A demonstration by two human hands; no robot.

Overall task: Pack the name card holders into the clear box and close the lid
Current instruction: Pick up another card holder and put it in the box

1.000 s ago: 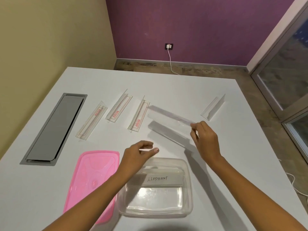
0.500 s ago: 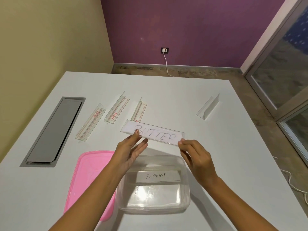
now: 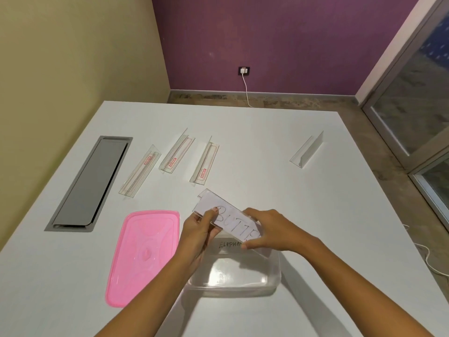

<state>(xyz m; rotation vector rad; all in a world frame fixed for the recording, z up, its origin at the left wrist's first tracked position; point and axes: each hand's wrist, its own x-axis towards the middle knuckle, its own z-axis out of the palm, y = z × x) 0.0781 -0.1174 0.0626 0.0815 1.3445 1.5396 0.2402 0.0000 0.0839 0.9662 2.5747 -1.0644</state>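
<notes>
Both hands hold a clear name card holder with a card reading "BUTTER" (image 3: 228, 217), tilted over the far rim of the clear box (image 3: 274, 283). My left hand (image 3: 198, 235) grips its left part and my right hand (image 3: 269, 231) its right end. Inside the box lies another holder whose card reads "ELEPHANT" (image 3: 228, 244), partly hidden by my hands. The pink lid (image 3: 143, 254) lies flat to the left of the box. Three clear holders with red labels (image 3: 140, 171) (image 3: 177, 154) (image 3: 204, 164) lie further back, and one more holder (image 3: 307, 150) sits at the far right.
A grey recessed cable hatch (image 3: 90, 183) is set into the white table (image 3: 267, 132) at the left. A white cable (image 3: 427, 256) runs on the floor past the table's right edge. Glass doors stand at the right.
The "BUTTER" holder has come nearer and lower, its right end now tipped down over the box. Both hands moved closer together along it.
</notes>
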